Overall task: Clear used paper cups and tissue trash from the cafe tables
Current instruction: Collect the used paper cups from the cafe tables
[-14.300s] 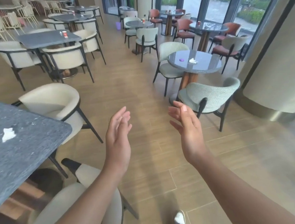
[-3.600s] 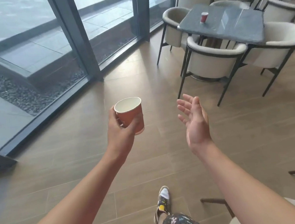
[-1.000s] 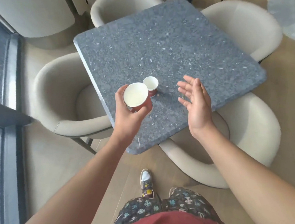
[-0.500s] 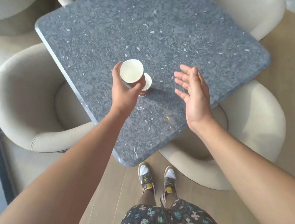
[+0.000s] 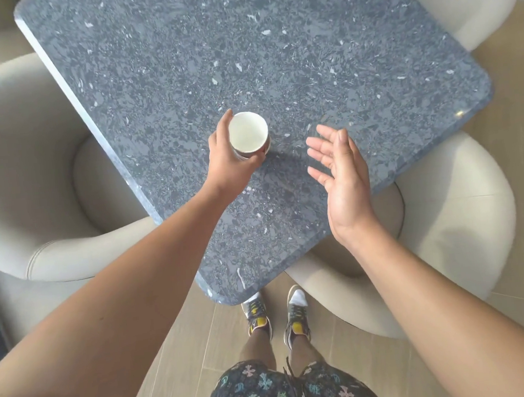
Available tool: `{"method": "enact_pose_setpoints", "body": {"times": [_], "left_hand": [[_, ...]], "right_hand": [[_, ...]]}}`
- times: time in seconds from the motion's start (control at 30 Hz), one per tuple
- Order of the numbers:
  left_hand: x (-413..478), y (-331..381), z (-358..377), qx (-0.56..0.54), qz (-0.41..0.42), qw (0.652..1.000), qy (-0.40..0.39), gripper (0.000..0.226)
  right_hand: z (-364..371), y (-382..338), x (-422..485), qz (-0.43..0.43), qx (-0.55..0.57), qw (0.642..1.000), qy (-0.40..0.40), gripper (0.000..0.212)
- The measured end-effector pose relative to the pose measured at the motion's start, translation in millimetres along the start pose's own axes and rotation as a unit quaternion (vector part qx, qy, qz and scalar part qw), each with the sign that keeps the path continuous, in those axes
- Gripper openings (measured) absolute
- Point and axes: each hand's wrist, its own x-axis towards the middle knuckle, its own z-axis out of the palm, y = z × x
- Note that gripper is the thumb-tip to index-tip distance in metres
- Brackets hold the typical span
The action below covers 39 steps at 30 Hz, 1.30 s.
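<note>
One paper cup (image 5: 248, 132) shows, upright near the middle of the grey counter (image 5: 305, 54), the left hand (image 5: 231, 160) with fingers wrapped round it. The right hand (image 5: 342, 173) hangs spread and empty. Three chairs crowd the edges; bare stone all round.

No lettering, label, brand or number is readable on anything in the head view.
</note>
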Motion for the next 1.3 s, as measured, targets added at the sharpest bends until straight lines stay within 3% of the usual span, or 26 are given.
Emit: {"method": "enact_pose_setpoints", "body": {"times": [0.1, 0.33, 1.03, 1.17, 1.3], "left_hand": [[1.5, -1.1, 1.7, -0.005, -0.008, 1.0, -0.026, 0.105], [3.4, 2.1, 12.2, 0.015, -0.015, 0.999, -0.044, 0.082], [-91.8, -25.3, -0.1, 0.081, -0.043, 0.995, -0.049, 0.085], [-100.1, -15.0, -12.5, 0.02, -0.02, 0.999, -0.017, 0.091], [-113.3, 14.3, -41.4, -0.097, 0.072, 0.988, 0.091, 0.076]], "right_hand": [[-0.6, 2.2, 0.7, 0.006, 0.001, 1.0, 0.005, 0.05], [-2.3, 4.1, 3.0, 0.011, -0.005, 1.0, 0.02, 0.047], [-26.4, -0.4, -50.6, 0.004, 0.008, 0.999, 0.032, 0.052], [-30.7, -6.2, -58.0, -0.006, 0.008, 1.0, 0.029, 0.051], [-28.1, -22.6, -64.6, -0.039, 0.006, 0.999, -0.004, 0.047]]}}
